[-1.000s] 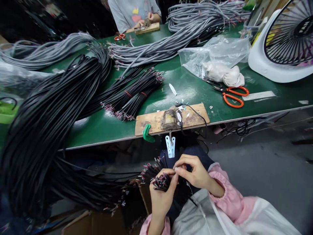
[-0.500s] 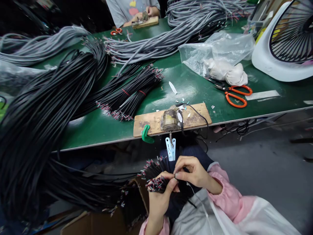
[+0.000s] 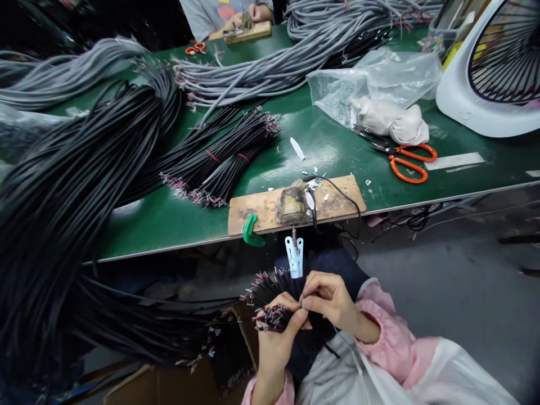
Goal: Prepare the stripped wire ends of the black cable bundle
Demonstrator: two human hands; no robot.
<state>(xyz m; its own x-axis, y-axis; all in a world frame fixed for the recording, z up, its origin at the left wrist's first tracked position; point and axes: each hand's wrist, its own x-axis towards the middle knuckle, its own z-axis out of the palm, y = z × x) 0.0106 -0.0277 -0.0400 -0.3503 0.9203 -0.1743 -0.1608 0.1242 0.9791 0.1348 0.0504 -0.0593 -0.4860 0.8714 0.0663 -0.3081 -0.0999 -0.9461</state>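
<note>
Low in front of my lap, my left hand (image 3: pixel 276 337) is closed around a bundle of short black cables (image 3: pixel 270 289) whose stripped red and white wire ends fan out. My right hand (image 3: pixel 331 301) pinches thumb against fingers beside that bundle, close to my left thumb. What sits in the pinch is too small and covered to make out. A thin white cord (image 3: pixel 356 360) hangs below my right hand over my apron. Just above the hands, a light-blue clothes peg (image 3: pixel 294 256) is clipped to a metal tip at the table edge.
A wooden board (image 3: pixel 253 208) with a taped block and a green clip (image 3: pixel 253 232) lies at the table edge. Cable bundles tied in red (image 3: pixel 228 152), long black cables (image 3: pixel 84 185), orange-handled scissors (image 3: pixel 411 160), a plastic bag (image 3: pixel 337 93) and a fan (image 3: pixel 464 107) surround it. Opposite, a person's hands (image 3: pixel 253 14) work.
The view has shifted slightly. Both hands keep nearly the same pose at the cable bundle, and the white cord below my right hand has swung a little.
</note>
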